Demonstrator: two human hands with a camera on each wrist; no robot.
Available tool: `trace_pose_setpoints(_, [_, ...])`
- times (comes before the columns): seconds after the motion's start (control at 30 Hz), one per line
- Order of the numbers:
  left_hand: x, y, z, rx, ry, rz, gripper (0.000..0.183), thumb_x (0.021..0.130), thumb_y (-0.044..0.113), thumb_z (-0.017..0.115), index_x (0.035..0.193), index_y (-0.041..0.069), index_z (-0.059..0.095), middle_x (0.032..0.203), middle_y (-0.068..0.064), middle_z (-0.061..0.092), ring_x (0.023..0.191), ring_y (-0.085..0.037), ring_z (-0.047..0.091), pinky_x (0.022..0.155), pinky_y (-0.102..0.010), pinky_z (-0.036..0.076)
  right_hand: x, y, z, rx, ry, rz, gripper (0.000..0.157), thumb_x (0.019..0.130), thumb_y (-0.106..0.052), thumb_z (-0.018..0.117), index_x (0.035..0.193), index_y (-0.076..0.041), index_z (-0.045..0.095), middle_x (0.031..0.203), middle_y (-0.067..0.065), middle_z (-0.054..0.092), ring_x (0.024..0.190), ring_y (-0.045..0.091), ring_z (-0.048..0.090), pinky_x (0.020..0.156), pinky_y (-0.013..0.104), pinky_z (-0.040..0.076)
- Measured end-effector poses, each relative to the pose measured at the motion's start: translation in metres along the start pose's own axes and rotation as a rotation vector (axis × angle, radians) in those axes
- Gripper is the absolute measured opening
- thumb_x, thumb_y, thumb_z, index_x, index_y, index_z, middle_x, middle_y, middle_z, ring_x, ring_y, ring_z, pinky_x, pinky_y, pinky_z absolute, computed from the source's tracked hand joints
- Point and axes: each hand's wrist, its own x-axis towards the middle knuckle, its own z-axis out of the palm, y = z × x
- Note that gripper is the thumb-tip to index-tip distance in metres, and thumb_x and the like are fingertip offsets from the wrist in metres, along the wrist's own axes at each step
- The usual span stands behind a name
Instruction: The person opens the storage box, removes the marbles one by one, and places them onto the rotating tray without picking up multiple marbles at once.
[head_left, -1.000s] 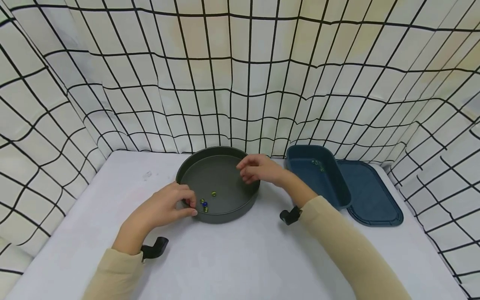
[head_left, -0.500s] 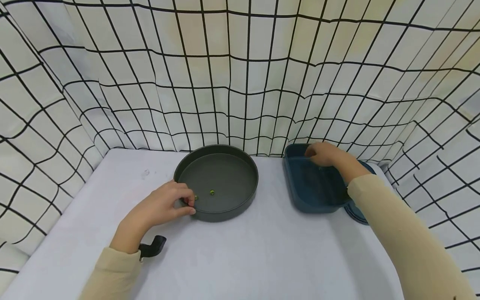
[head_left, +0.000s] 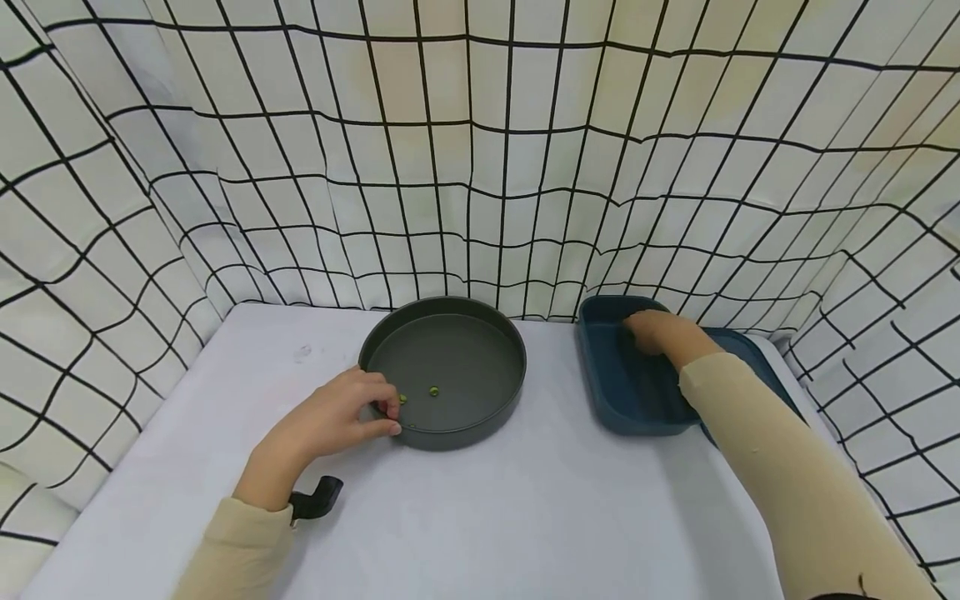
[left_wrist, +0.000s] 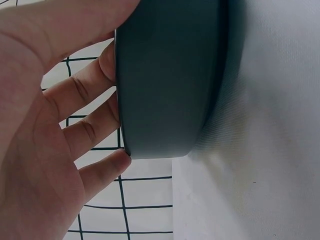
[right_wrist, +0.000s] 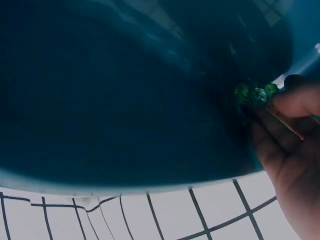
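Note:
My left hand (head_left: 343,417) holds the near-left rim of a round dark grey pan (head_left: 480,421). In the left wrist view, the fingertips (left_wrist: 120,159) lie against the pan's edge, thumb on the other side. Two yellow-green marbles (head_left: 433,391) are visible in the pan; my fingers hide part of its left side. My right hand (head_left: 654,335) reaches down into a deep blue rectangular container (head_left: 600,392). In the right wrist view, several green glass marbles (right_wrist: 243,93) lie right at the thumb and fingertips. Whether any is pinched cannot be made out.
A flat blue lid (head_left: 757,358) lies to the right of the container, partly behind the right forearm. Both vessels stand at the back of the white table (head_left: 480,517), close to a white wall with a black grid (head_left: 480,183).
From above the pan, my right hand has moved right into the blue container. The left hand stays on the pan rim. A blue marble seen earlier in the pan is out of sight.

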Motion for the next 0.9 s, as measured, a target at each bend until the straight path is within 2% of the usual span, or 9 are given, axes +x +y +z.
trace_pose_setpoints(0.2, [0.001, 0.001, 0.000, 0.005, -0.005, -0.008, 0.023, 0.081, 0.026, 0.084, 0.081, 0.034, 0.063, 0.086, 0.017, 0.059, 0.087, -0.012, 0.055, 0.081, -0.036, 0.045, -0.005, -0.001, 0.006, -0.049, 0.005, -0.001, 0.045, 0.098, 0.003, 0.048, 0.142, 0.007, 0.046, 0.145, 0.032, 0.045, 0.134, 0.049, 0.042, 0.111, 0.060, 0.034])
trace_pose_setpoints(0.3, [0.002, 0.001, 0.001, 0.005, -0.009, -0.006, 0.022, 0.081, 0.026, 0.084, 0.081, 0.033, 0.063, 0.085, 0.017, 0.058, 0.085, -0.011, 0.054, 0.080, -0.035, 0.045, -0.009, 0.000, 0.007, -0.062, 0.009, 0.009, 0.041, 0.098, 0.000, 0.051, 0.138, 0.006, 0.051, 0.138, 0.032, 0.051, 0.126, 0.049, 0.051, 0.104, 0.063, 0.040])
trace_pose_setpoints(0.4, [0.002, 0.000, 0.000, 0.002, -0.007, -0.005, 0.022, 0.081, 0.026, 0.084, 0.082, 0.034, 0.064, 0.085, 0.019, 0.058, 0.085, -0.012, 0.054, 0.079, -0.035, 0.045, -0.015, -0.001, 0.007, -0.054, -0.020, 0.013, 0.038, 0.097, -0.003, 0.053, 0.133, 0.006, 0.055, 0.132, 0.031, 0.056, 0.118, 0.045, 0.057, 0.097, 0.060, 0.046])
trace_pose_setpoints(0.5, [0.001, -0.001, -0.002, 0.006, 0.002, -0.010, 0.023, 0.080, 0.026, 0.085, 0.081, 0.035, 0.063, 0.085, 0.021, 0.057, 0.085, -0.012, 0.053, 0.079, -0.035, 0.044, -0.022, -0.002, 0.006, -0.015, -0.080, -0.007, 0.033, 0.097, -0.007, 0.054, 0.128, 0.004, 0.059, 0.124, 0.026, 0.061, 0.107, 0.035, 0.063, 0.089, 0.049, 0.052])
trace_pose_setpoints(0.6, [0.001, -0.002, -0.002, 0.005, 0.007, -0.012, 0.024, 0.080, 0.026, 0.085, 0.081, 0.034, 0.063, 0.085, 0.020, 0.058, 0.085, -0.012, 0.053, 0.079, -0.034, 0.044, -0.031, -0.005, 0.006, 0.088, -0.180, -0.037, 0.024, 0.099, -0.013, 0.054, 0.116, 0.000, 0.064, 0.112, 0.018, 0.065, 0.093, 0.025, 0.065, 0.079, 0.039, 0.056])
trace_pose_setpoints(0.73, [0.002, -0.001, -0.002, -0.001, 0.005, -0.004, 0.023, 0.080, 0.026, 0.085, 0.081, 0.034, 0.063, 0.087, 0.018, 0.060, 0.085, -0.012, 0.054, 0.079, -0.034, 0.044, -0.043, -0.010, 0.011, 0.211, -0.311, -0.026, 0.017, 0.099, -0.017, 0.053, 0.099, -0.006, 0.066, 0.095, 0.010, 0.064, 0.081, 0.022, 0.066, 0.071, 0.036, 0.058])
trace_pose_setpoints(0.9, [0.003, 0.001, 0.000, 0.005, -0.002, 0.000, 0.023, 0.080, 0.026, 0.085, 0.081, 0.034, 0.063, 0.085, 0.020, 0.059, 0.085, -0.012, 0.054, 0.079, -0.035, 0.044, -0.054, -0.011, 0.026, 0.169, -0.328, -0.034, 0.021, 0.096, -0.014, 0.050, 0.078, -0.012, 0.060, 0.074, 0.004, 0.059, 0.063, 0.018, 0.058, 0.058, 0.033, 0.050])
